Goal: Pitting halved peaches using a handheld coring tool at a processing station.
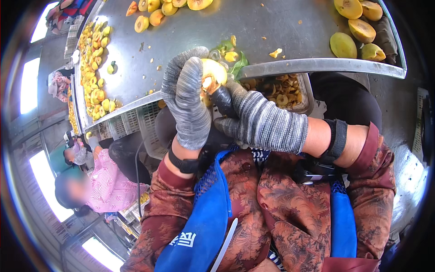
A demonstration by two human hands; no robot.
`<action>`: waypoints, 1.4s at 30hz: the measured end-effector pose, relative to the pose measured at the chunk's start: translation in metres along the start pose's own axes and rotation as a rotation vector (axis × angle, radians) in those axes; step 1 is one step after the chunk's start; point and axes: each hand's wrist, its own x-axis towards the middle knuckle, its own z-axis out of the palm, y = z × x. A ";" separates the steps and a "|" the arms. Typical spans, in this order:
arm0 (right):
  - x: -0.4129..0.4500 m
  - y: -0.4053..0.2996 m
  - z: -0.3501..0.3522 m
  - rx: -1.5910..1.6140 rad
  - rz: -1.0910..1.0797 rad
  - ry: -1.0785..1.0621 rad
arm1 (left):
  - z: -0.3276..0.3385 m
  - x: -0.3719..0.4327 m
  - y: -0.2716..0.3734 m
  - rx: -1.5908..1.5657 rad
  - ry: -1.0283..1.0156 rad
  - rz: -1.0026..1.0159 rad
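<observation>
My left hand [190, 98], in a grey knitted glove, is closed around a yellow peach [214, 69]. The peach has a torn brown hollow facing me. My right hand [258, 114], gloved alike, touches the fruit's right side with its fingers bent. A thick black piece [224, 100] sticks out between those fingers and meets the hollow; whether it is a tool handle or a finger cover I cannot tell. Both hands are at the near edge of a metal table [204, 37]. A green leaf [242, 64] and fruit scraps lie just beyond them.
Several peach halves [362, 30] lie at the table's right end, others [156, 17] at the far side. Many more [95, 78] heap at the left end. Below the raised rim stands a bin of fruit pieces [283, 93] beside plastic crates [149, 122]. A person in pink [112, 183] sits left.
</observation>
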 end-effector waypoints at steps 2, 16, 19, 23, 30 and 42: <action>-0.006 -0.009 -0.005 0.210 0.219 -0.083 | 0.001 -0.001 0.001 0.001 0.071 0.058; -0.005 -0.014 -0.005 0.319 0.334 -0.216 | 0.000 -0.006 -0.003 0.083 0.101 0.100; -0.006 -0.004 0.003 0.290 0.229 -0.073 | -0.001 -0.002 0.001 0.032 0.069 -0.035; -0.002 -0.005 0.004 0.401 0.315 -0.125 | -0.003 -0.003 0.000 0.009 0.036 -0.094; 0.003 -0.019 -0.019 0.633 0.330 -0.351 | -0.013 0.007 0.006 -0.326 -0.119 -0.097; -0.003 -0.032 -0.017 0.592 0.432 -0.300 | -0.009 0.008 0.009 0.040 -0.062 0.125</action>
